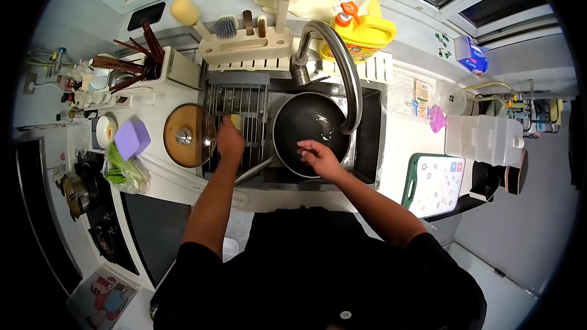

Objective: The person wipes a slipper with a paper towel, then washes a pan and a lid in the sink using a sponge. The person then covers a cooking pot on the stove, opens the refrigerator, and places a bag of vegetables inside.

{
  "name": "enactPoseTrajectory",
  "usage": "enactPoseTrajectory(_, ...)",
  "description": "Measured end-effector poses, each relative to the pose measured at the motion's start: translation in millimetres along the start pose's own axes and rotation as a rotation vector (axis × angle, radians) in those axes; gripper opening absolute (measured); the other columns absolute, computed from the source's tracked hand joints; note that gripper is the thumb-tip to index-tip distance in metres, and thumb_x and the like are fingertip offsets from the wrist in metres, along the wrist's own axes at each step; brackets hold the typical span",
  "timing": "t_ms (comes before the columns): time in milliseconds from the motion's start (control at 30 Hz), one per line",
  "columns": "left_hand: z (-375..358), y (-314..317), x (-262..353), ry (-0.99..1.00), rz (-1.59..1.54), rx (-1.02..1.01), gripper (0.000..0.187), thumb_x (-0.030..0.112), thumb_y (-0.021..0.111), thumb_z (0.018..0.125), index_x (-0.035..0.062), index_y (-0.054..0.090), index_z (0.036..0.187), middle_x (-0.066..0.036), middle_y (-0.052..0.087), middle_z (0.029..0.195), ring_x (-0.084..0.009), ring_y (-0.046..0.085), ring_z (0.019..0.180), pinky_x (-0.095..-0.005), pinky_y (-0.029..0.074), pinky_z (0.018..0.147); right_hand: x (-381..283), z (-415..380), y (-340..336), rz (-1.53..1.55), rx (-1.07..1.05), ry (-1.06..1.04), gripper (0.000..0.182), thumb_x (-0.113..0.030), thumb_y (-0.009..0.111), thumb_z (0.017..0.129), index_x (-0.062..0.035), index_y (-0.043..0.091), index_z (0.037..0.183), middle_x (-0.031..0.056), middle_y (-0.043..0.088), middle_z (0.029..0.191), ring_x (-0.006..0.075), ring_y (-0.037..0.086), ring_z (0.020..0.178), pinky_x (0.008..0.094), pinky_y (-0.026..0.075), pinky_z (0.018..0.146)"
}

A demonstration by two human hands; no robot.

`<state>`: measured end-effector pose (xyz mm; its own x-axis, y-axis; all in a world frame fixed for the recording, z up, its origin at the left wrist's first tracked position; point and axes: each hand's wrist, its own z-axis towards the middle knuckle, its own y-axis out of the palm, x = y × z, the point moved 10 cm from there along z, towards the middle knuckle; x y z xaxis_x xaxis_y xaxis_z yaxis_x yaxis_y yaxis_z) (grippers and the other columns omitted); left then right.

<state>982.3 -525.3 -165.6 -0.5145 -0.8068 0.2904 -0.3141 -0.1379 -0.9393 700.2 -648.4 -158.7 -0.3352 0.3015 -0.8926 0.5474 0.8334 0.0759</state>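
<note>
My left hand (230, 140) is over the metal drying rack (254, 113) at the left side of the sink. A small yellow sponge (235, 120) shows at its fingertips, and the fingers appear closed on it, partly hidden behind the hand. My right hand (319, 157) hovers over the near rim of a dark wok (309, 122), fingers loosely bent and apart, with nothing in them. The wok sits in the black sink (370, 140), its inside wet and shiny. Its handle (255, 170) points toward the lower left.
A curved faucet (351, 79) arches over the wok's right side. Left of the rack lies a glass lid (190, 135). Behind stand a brush holder (247, 47) and a yellow detergent bottle (370, 33). A cutting board (435, 183) lies at right; a purple box (132, 139) at left.
</note>
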Motion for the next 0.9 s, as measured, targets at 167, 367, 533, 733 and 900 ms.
enactPoseTrajectory(167,-53.5,-20.0,67.6,0.078,-0.936,-0.100,0.043,-0.005,0.051,0.088,0.0008,0.050,0.131,-0.015,0.068,0.109,-0.0285,0.068,0.097,-0.0417,0.053,0.087,-26.8,22.4,37.9,0.282,0.083,0.112,0.032,-0.018,0.062,0.101,-0.0067,0.059,0.130,0.0043,0.068,0.108,0.0119,0.062,0.091,0.0297,0.052,0.084)
enactPoseTrajectory(367,-110.1,-22.4,89.8,0.445,0.003,0.000,0.044,0.017,0.072,0.087,0.0021,0.057,0.125,-0.017,0.066,0.105,-0.0327,0.067,0.094,-0.0424,0.053,0.086,21.6,53.8,-30.3,-0.301,0.234,-0.043,0.025,-0.015,0.075,0.088,-0.0092,0.063,0.109,0.0048,0.068,0.096,0.0182,0.067,0.088,0.0335,0.054,0.080)
enactPoseTrajectory(533,-121.5,20.4,31.7,0.265,0.226,-0.473,0.034,0.028,0.074,0.085,0.0053,0.059,0.105,-0.015,0.065,0.094,-0.0347,0.066,0.091,-0.0479,0.054,0.078,126.2,71.2,-86.3,-1.008,0.287,-0.274,0.028,-0.020,0.071,0.079,-0.0160,0.066,0.106,0.0101,0.062,0.099,0.0340,0.064,0.090,0.0466,0.054,0.074)
enactPoseTrajectory(733,-104.9,37.8,37.5,0.407,0.119,-0.592,0.030,0.031,0.070,0.090,0.0058,0.056,0.097,-0.016,0.067,0.082,-0.0370,0.068,0.082,-0.0507,0.054,0.068,150.2,45.0,-45.7,-0.988,-0.205,0.044,0.036,-0.019,0.074,0.078,-0.0100,0.065,0.111,0.0180,0.059,0.114,0.0409,0.060,0.105,0.0511,0.054,0.088)
enactPoseTrajectory(900,-101.8,53.6,33.0,0.397,0.141,-0.710,0.031,0.036,0.066,0.095,0.0067,0.056,0.098,-0.018,0.069,0.075,-0.0405,0.069,0.072,-0.0519,0.055,0.063,74.9,102.6,29.2,-0.644,0.119,-0.370,0.021,-0.010,0.062,0.089,-0.0029,0.065,0.109,0.0203,0.062,0.104,0.0405,0.062,0.096,0.0486,0.052,0.084)
